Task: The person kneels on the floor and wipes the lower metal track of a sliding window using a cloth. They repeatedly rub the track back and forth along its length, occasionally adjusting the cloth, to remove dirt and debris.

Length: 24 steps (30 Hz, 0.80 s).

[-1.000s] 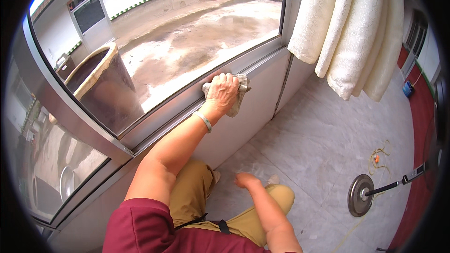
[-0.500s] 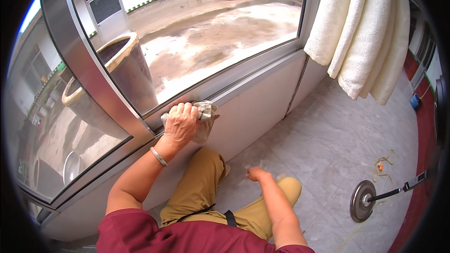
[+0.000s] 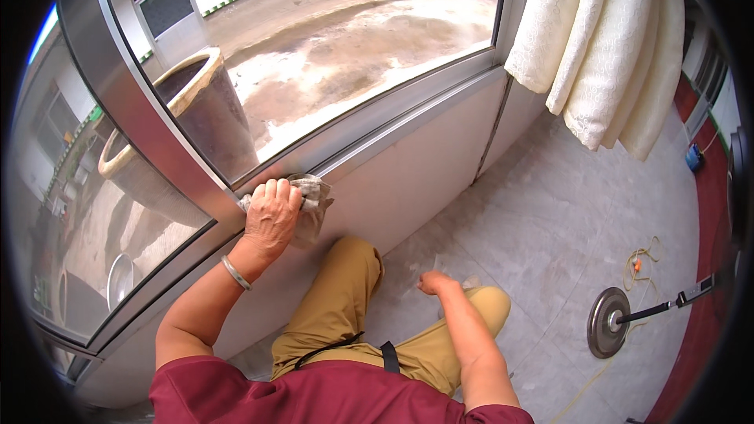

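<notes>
My left hand is closed over a crumpled greyish cloth, pressing it on the lower rail of the window frame, beside the upright metal post. Part of the cloth hangs down over the pale panel below the rail. A light bracelet circles my left wrist. My right hand hangs over my bent right knee with its fingers curled in. Whether anything small lies inside that hand is hidden.
A cream curtain hangs at the upper right. On the grey tiled floor stands a round metal weight-like base with a pole, near a yellowish cord. Through the glass, a large clay vat shows outside.
My left hand has slid the cloth leftward along the rail toward the upright post. My right hand has shifted slightly and stays curled by the knee.
</notes>
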Each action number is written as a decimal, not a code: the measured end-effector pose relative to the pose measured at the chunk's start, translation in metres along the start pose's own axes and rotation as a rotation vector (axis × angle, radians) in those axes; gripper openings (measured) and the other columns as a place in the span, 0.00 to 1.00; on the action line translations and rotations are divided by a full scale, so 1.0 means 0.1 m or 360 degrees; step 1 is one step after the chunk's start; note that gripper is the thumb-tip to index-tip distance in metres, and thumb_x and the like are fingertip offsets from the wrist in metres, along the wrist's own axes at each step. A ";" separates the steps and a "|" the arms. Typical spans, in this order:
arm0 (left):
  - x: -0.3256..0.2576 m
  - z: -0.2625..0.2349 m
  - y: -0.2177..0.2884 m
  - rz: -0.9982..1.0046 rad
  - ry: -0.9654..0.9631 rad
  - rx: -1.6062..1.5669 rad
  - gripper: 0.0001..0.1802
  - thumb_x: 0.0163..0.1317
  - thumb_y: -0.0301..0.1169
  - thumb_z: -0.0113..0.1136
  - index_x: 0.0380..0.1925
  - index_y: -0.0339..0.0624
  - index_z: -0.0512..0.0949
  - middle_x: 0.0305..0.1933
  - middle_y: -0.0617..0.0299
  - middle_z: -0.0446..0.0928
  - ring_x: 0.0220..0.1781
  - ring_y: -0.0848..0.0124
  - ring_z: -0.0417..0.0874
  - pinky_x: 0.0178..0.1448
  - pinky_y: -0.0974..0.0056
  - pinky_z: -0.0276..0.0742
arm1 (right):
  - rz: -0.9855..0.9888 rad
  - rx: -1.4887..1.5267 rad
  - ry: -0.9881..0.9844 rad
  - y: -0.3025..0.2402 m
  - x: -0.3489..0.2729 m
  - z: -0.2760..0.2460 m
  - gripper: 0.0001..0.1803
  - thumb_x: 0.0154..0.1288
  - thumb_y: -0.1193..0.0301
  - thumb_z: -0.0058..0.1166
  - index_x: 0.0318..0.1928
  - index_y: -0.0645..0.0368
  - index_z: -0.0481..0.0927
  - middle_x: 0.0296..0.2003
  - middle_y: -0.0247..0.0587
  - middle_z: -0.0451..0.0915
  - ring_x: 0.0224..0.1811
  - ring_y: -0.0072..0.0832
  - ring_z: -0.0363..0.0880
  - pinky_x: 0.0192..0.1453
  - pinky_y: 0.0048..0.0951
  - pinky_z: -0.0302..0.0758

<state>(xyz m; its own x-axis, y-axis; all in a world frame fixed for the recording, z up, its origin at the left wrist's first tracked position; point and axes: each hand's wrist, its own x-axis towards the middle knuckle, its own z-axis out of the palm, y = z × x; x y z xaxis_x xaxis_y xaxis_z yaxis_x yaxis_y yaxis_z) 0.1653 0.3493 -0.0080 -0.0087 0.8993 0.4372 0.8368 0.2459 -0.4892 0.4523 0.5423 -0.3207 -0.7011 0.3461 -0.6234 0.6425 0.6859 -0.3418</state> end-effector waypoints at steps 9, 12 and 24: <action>0.09 0.03 0.01 0.0017 -0.0138 -0.0014 0.09 0.55 0.34 0.60 0.31 0.43 0.72 0.36 0.57 0.70 0.41 0.62 0.73 0.46 0.59 0.69 | -0.0080 -0.0312 -0.0263 -0.62 0.04 0.35 0.22 0.71 0.56 0.47 0.53 0.58 0.83 0.53 0.50 0.82 0.57 0.48 0.80 0.60 0.46 0.76; 0.17 0.05 0.02 0.0044 -0.0180 -0.0073 0.16 0.53 0.38 0.67 0.32 0.41 0.72 0.36 0.56 0.70 0.42 0.60 0.74 0.46 0.57 0.70 | -0.0376 -0.0536 -0.0533 -0.87 0.11 0.77 0.23 0.70 0.56 0.47 0.53 0.59 0.83 0.53 0.50 0.82 0.56 0.49 0.80 0.59 0.47 0.75; 0.21 -0.01 -0.06 0.0105 -0.0176 -0.0301 0.18 0.52 0.40 0.68 0.33 0.41 0.72 0.35 0.55 0.70 0.39 0.59 0.75 0.43 0.57 0.71 | -0.0202 0.0560 -0.1308 -1.22 -0.13 1.92 0.30 0.69 0.49 0.48 0.63 0.55 0.77 0.67 0.42 0.73 0.66 0.35 0.72 0.67 0.37 0.68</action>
<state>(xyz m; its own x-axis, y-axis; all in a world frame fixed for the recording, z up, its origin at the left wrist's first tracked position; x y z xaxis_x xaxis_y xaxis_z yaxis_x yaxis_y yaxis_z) 0.1607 0.3666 0.0047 -0.0018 0.9479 0.3187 0.9252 0.1225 -0.3593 0.4426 0.3314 -0.4061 -0.4175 -0.3779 -0.8264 0.7276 0.4058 -0.5532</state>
